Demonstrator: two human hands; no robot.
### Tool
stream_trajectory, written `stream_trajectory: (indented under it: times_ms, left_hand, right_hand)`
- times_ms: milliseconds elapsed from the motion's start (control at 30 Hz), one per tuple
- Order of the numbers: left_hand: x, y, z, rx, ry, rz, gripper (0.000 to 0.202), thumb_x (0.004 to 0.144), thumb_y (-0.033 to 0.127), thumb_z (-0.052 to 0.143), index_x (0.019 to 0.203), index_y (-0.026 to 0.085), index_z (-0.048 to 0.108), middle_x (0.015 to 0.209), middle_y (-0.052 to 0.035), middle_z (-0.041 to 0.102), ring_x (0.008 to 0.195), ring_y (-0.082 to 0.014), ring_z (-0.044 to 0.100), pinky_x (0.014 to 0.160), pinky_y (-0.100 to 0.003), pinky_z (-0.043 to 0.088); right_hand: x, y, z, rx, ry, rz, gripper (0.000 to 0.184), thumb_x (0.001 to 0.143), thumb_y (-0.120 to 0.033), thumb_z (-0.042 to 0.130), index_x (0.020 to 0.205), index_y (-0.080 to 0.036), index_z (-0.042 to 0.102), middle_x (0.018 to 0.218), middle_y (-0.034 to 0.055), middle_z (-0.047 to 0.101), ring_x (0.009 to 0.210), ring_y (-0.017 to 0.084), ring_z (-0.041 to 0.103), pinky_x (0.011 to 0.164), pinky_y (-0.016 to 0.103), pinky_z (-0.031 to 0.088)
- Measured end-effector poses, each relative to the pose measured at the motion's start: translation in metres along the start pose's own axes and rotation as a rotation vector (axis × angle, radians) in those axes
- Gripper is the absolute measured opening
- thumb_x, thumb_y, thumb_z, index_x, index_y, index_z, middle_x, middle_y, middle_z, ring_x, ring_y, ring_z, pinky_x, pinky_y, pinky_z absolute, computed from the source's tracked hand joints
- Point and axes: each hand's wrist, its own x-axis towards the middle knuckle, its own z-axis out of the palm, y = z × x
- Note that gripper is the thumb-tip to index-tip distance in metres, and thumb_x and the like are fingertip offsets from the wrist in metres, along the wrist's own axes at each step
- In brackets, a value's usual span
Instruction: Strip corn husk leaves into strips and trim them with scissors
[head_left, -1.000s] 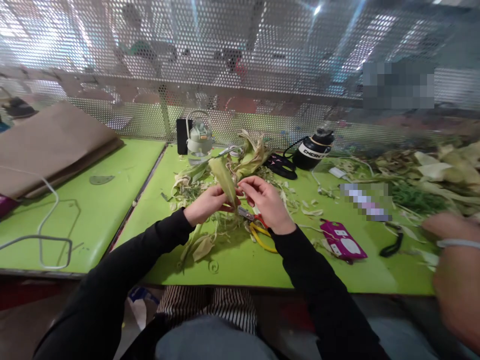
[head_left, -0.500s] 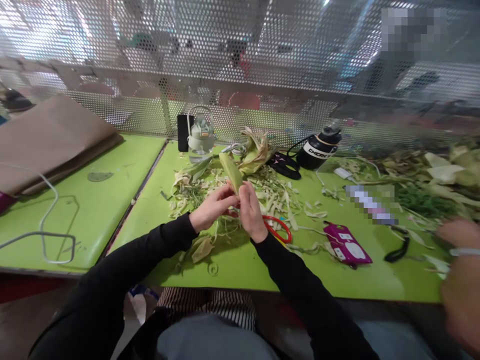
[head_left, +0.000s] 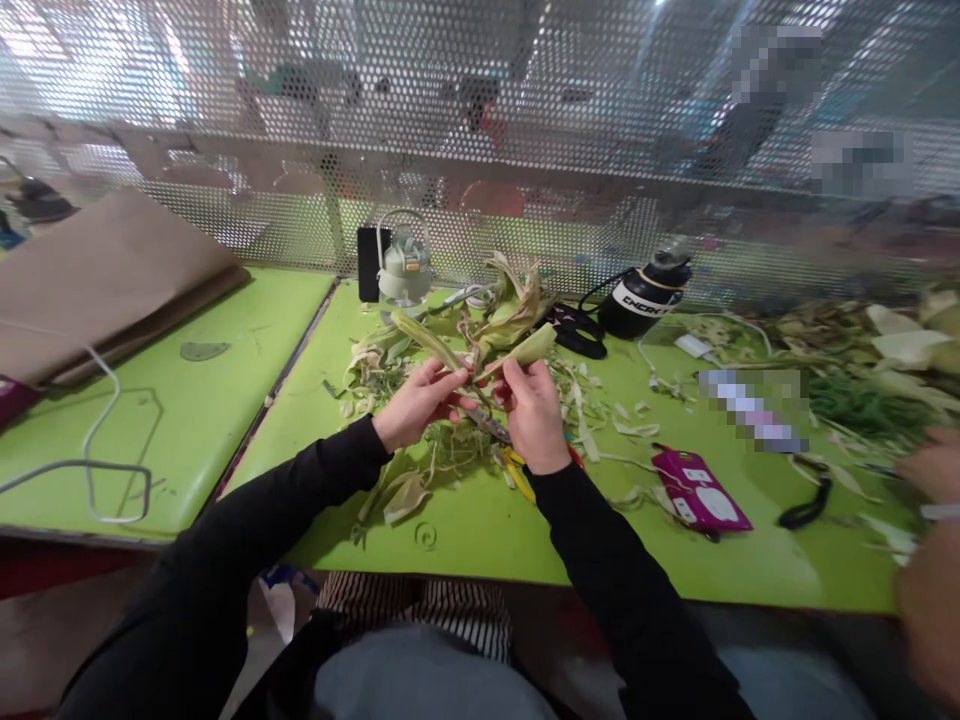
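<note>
Head view: observe green table (head_left: 480, 548). Across table middle, note scattered husk scraps (head_left: 444, 450). Above table middle, note left hand (head_left: 418, 405) pinching first husk piece (head_left: 426, 340), right hand (head_left: 536, 412) pinching second husk piece (head_left: 531, 347). At table middle, note yellow-handled shears (head_left: 520, 477).

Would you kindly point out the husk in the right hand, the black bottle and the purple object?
Husk (head_left: 532, 346): head view, visible middle.
Black bottle (head_left: 643, 298): head view, white label band.
Purple object (head_left: 699, 484): head view, upper face.

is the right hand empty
No, the right hand holds a pale green husk piece that sticks out above it.
</note>
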Motion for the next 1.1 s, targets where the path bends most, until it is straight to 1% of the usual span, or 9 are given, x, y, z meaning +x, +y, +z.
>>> stream_trajectory:
  times_ms: [133, 267, 367, 433, 533, 667, 800, 933, 1100]
  left_hand:
    - [0.000, 0.004, -0.002, 0.027, -0.084, -0.003, 0.027, 0.082, 0.033, 0.071, 0.099, 0.017, 0.058, 0.081, 0.0010, 0.065, 0.057, -0.0040, 0.057, 0.048, -0.014, 0.045]
    - [-0.001, 0.002, -0.001, 0.189, -0.080, 0.014, 0.025, 0.082, 0.034, 0.071, 0.090, 0.016, 0.056, 0.075, 0.0037, 0.061, 0.049, -0.0015, 0.049, 0.041, -0.013, 0.038]
    - [-0.002, -0.002, 0.000, 0.301, -0.107, -0.008, 0.026, 0.081, 0.033, 0.071, 0.090, 0.017, 0.053, 0.073, 0.0045, 0.061, 0.045, -0.0023, 0.051, 0.037, -0.014, 0.034]
    - [-0.002, -0.005, 0.000, 0.355, -0.135, -0.043, 0.027, 0.082, 0.033, 0.071, 0.092, 0.017, 0.052, 0.073, 0.0038, 0.062, 0.046, -0.0046, 0.056, 0.036, -0.014, 0.034]
    - [-0.001, -0.008, -0.001, 0.344, -0.142, -0.071, 0.030, 0.080, 0.033, 0.073, 0.090, 0.017, 0.050, 0.075, 0.0016, 0.065, 0.055, -0.0085, 0.064, 0.043, -0.015, 0.043]
    - [0.001, -0.011, -0.004, 0.284, -0.216, -0.074, 0.036, 0.077, 0.040, 0.076, 0.086, 0.016, 0.050, 0.081, -0.0029, 0.069, 0.063, -0.0101, 0.067, 0.059, -0.023, 0.055]
    - [0.002, -0.009, -0.005, 0.288, -0.251, -0.063, 0.043, 0.079, 0.056, 0.069, 0.087, 0.016, 0.056, 0.082, -0.0033, 0.069, 0.065, -0.0105, 0.067, 0.064, -0.024, 0.056]
    - [0.000, -0.006, -0.005, 0.263, -0.227, -0.111, 0.049, 0.078, 0.064, 0.066, 0.088, 0.017, 0.056, 0.078, -0.0027, 0.069, 0.065, -0.0120, 0.068, 0.063, -0.024, 0.055]
    - [0.000, -0.008, -0.004, 0.214, -0.205, -0.126, 0.045, 0.079, 0.059, 0.068, 0.088, 0.017, 0.054, 0.074, -0.0021, 0.068, 0.063, -0.0128, 0.069, 0.062, -0.024, 0.055]
  right_hand:
    - [0.007, 0.001, -0.007, -0.051, 0.008, 0.045, 0.037, 0.078, -0.054, 0.069, 0.084, -0.023, 0.050, 0.071, -0.0045, 0.050, 0.058, 0.011, 0.047, 0.051, 0.024, 0.039]
    - [0.005, -0.011, -0.013, -0.262, 0.195, -0.230, 0.042, 0.079, -0.046, 0.072, 0.108, -0.025, 0.049, 0.086, -0.0012, 0.051, 0.067, 0.012, 0.048, 0.061, 0.027, 0.044]
    - [-0.004, -0.021, -0.010, -0.447, 0.100, -0.342, 0.033, 0.083, -0.045, 0.067, 0.106, -0.024, 0.056, 0.085, 0.0003, 0.053, 0.069, 0.014, 0.050, 0.065, 0.029, 0.046]
    - [-0.009, -0.023, -0.007, -0.529, 0.008, -0.326, 0.024, 0.084, -0.044, 0.067, 0.093, -0.022, 0.061, 0.082, 0.0009, 0.057, 0.068, 0.014, 0.052, 0.066, 0.030, 0.046]
    - [-0.011, -0.021, -0.004, -0.526, -0.015, -0.287, 0.021, 0.085, -0.042, 0.065, 0.084, -0.022, 0.060, 0.080, 0.0012, 0.062, 0.066, 0.014, 0.054, 0.067, 0.030, 0.046]
    - [-0.009, -0.019, -0.006, -0.404, -0.064, -0.184, 0.024, 0.083, -0.043, 0.065, 0.094, -0.022, 0.061, 0.082, 0.0003, 0.064, 0.065, 0.014, 0.054, 0.063, 0.028, 0.046]
    - [-0.005, -0.017, -0.008, -0.200, -0.157, -0.039, 0.027, 0.082, -0.048, 0.065, 0.079, -0.021, 0.060, 0.065, -0.0040, 0.053, 0.056, 0.011, 0.046, 0.054, 0.025, 0.038]
    - [-0.002, -0.016, -0.008, -0.031, -0.144, 0.087, 0.031, 0.073, -0.049, 0.073, 0.076, -0.021, 0.059, 0.057, -0.0071, 0.046, 0.048, 0.008, 0.038, 0.046, 0.023, 0.030]
    - [-0.002, -0.016, -0.007, -0.015, -0.101, 0.113, 0.029, 0.074, -0.046, 0.072, 0.076, -0.021, 0.056, 0.053, -0.0083, 0.045, 0.043, 0.006, 0.036, 0.041, 0.021, 0.027]
